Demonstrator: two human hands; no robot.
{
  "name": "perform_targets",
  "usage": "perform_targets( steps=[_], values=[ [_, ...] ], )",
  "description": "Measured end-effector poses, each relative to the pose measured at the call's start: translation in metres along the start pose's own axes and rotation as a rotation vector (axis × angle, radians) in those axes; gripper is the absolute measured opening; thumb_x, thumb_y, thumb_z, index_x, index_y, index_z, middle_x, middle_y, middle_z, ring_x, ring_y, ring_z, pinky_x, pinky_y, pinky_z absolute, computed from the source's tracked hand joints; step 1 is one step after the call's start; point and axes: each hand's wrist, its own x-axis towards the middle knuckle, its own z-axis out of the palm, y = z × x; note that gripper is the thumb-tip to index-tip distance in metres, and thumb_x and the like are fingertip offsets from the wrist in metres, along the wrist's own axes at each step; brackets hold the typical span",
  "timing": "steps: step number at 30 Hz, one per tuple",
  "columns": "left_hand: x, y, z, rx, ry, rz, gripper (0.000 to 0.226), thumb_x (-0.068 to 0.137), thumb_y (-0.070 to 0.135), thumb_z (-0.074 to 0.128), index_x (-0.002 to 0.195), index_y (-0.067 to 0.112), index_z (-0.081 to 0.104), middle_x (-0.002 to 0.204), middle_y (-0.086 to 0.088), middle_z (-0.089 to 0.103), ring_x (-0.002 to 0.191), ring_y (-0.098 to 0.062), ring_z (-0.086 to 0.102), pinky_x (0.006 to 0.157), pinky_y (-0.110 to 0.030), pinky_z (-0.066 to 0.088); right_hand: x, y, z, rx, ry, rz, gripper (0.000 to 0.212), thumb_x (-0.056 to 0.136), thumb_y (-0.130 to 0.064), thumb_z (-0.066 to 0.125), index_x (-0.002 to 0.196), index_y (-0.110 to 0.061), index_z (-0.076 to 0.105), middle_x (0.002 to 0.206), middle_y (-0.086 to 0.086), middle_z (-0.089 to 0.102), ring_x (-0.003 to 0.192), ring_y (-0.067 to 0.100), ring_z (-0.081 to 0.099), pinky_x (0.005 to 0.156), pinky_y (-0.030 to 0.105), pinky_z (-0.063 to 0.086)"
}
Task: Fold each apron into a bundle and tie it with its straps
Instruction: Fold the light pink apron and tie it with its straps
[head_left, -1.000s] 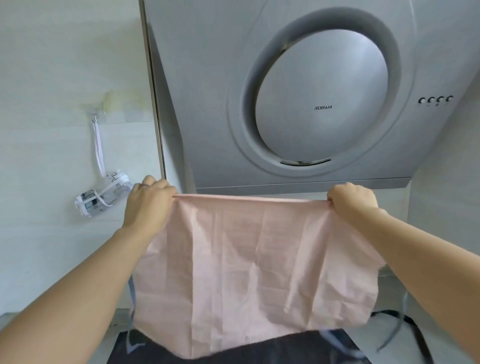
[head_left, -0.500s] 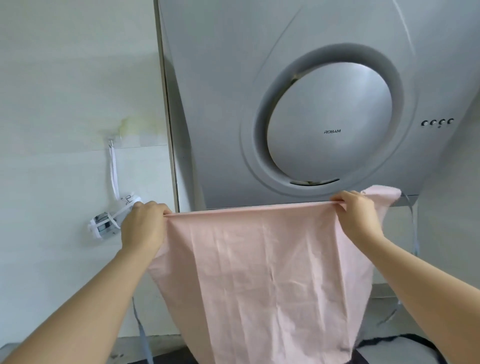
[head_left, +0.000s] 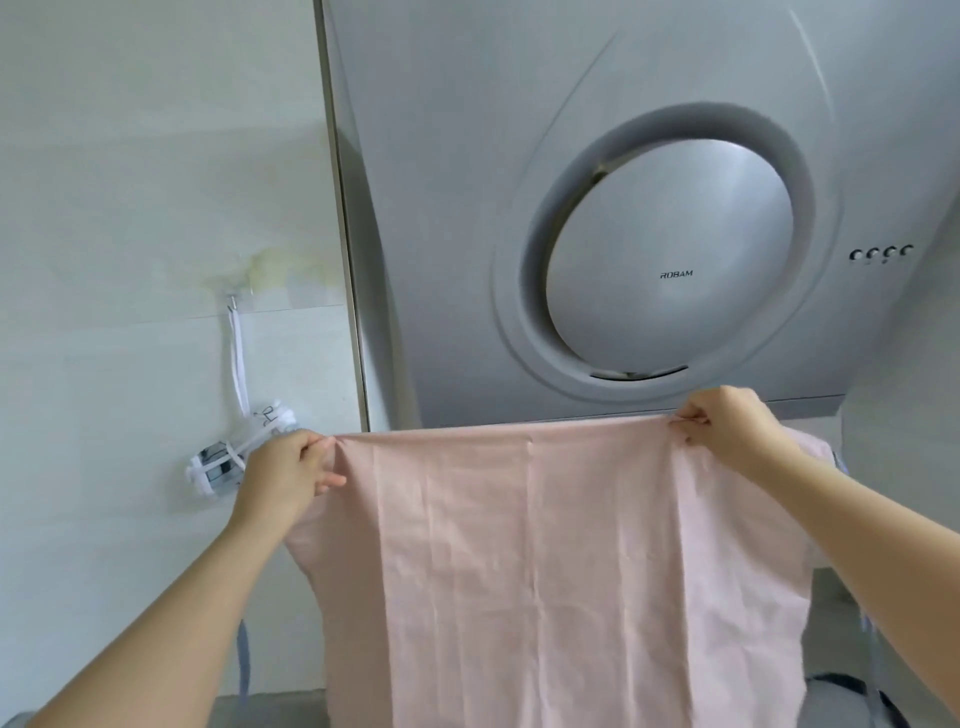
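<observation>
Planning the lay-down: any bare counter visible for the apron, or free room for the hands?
Bare counter shows only as a grey strip left of the apron, with a strap hanging across it. Open room lies along the wall left of the hood. Lower right is crowded: a dark item.

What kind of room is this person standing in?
Most likely a home kitchen. A silver range hood with a round ROBAM panel is mounted beside a pale tiled wall, and the left hand and right hand hold up a pink apron.
</observation>
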Motion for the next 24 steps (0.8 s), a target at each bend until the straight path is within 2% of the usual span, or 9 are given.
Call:
perform_targets(
  steps=[3,4,8,10,13,17,20,22,24],
  values=[
    [0.002,0.006,-0.007,0.147,0.036,0.187,0.027,0.1,0.02,0.044,0.075,0.015,0.055,0.06,0.002,0.067,0.065,-0.017,0.068,0.071,-0.035,0.051,0.001,-0.008,-0.004,0.094,0.281,-0.042,0.011,0.09,-0.007,0.054,0.082,-0.008,0.062,0.075,0.003,0.064,0.074,0.025,0.058,0.064,0.031,0.036],
    [0.001,0.006,-0.009,0.181,-0.001,0.239,0.027,0.099,0.019,0.046,0.074,0.015,0.054,0.06,0.002,0.066,0.065,-0.016,0.067,0.07,-0.034,0.051,-0.002,-0.01,-0.002,0.134,0.304,-0.03,0.014,0.092,-0.008,0.05,0.082,-0.007,0.059,0.074,0.004,0.064,0.071,0.025,0.059,0.064,0.031,0.036],
    [-0.005,-0.008,-0.011,0.242,-0.128,0.259,0.024,0.094,0.012,0.058,0.07,0.012,0.059,0.062,-0.003,0.066,0.059,-0.01,0.064,0.068,-0.021,0.048,-0.016,0.001,0.018,0.081,-0.196,0.167,0.024,0.089,0.001,0.035,0.089,0.0,0.059,0.07,0.009,0.067,0.049,0.005,0.064,0.057,0.02,0.048],
    [-0.004,-0.014,-0.013,0.234,-0.096,0.242,0.023,0.093,0.013,0.059,0.071,0.008,0.06,0.062,-0.004,0.066,0.058,-0.008,0.063,0.07,-0.026,0.05,-0.019,0.005,0.02,0.094,-0.286,0.159,0.026,0.087,0.004,0.035,0.084,-0.004,0.059,0.066,0.009,0.068,0.054,0.012,0.068,0.057,0.02,0.047],
    [-0.002,-0.02,-0.014,0.26,0.011,0.212,0.026,0.095,0.019,0.056,0.071,0.009,0.056,0.06,0.001,0.065,0.058,-0.006,0.063,0.074,-0.035,0.052,-0.018,0.0,0.019,0.111,-0.43,0.116,0.027,0.095,-0.003,0.038,0.075,-0.01,0.055,0.068,0.013,0.07,0.064,0.023,0.071,0.067,0.027,0.051],
    [-0.005,-0.017,-0.014,0.248,0.103,0.174,0.03,0.097,0.022,0.052,0.068,0.016,0.05,0.06,0.0,0.064,0.057,-0.004,0.061,0.069,-0.031,0.044,-0.011,-0.008,0.019,0.324,-0.437,0.14,0.024,0.1,-0.013,0.04,0.086,0.001,0.053,0.07,0.018,0.062,0.061,0.025,0.069,0.064,0.033,0.056],
    [-0.005,-0.021,-0.012,0.261,0.087,0.153,0.031,0.098,0.022,0.051,0.068,0.014,0.049,0.062,0.003,0.064,0.066,-0.011,0.063,0.069,-0.03,0.043,-0.014,-0.003,0.029,0.13,-0.522,0.082,0.015,0.091,-0.027,0.059,0.084,-0.016,0.053,0.07,0.005,0.063,0.061,0.018,0.059,0.058,0.026,0.046],
    [-0.003,-0.027,-0.016,0.248,0.042,0.143,0.026,0.096,0.02,0.055,0.071,0.013,0.052,0.065,0.003,0.065,0.069,-0.013,0.065,0.07,-0.026,0.044,-0.015,-0.001,0.03,0.019,-0.452,0.002,0.021,0.08,-0.026,0.073,0.079,-0.023,0.053,0.071,-0.003,0.06,0.065,0.017,0.053,0.056,0.025,0.039],
    [-0.004,-0.034,-0.021,0.253,-0.028,0.126,0.014,0.091,0.016,0.063,0.078,0.011,0.058,0.069,0.001,0.067,0.068,-0.01,0.065,0.066,-0.011,0.042,-0.013,-0.001,0.027,0.02,-0.304,-0.023,0.023,0.076,-0.019,0.076,0.066,-0.02,0.055,0.064,-0.004,0.059,0.066,0.022,0.053,0.055,0.027,0.039]
  ],
)
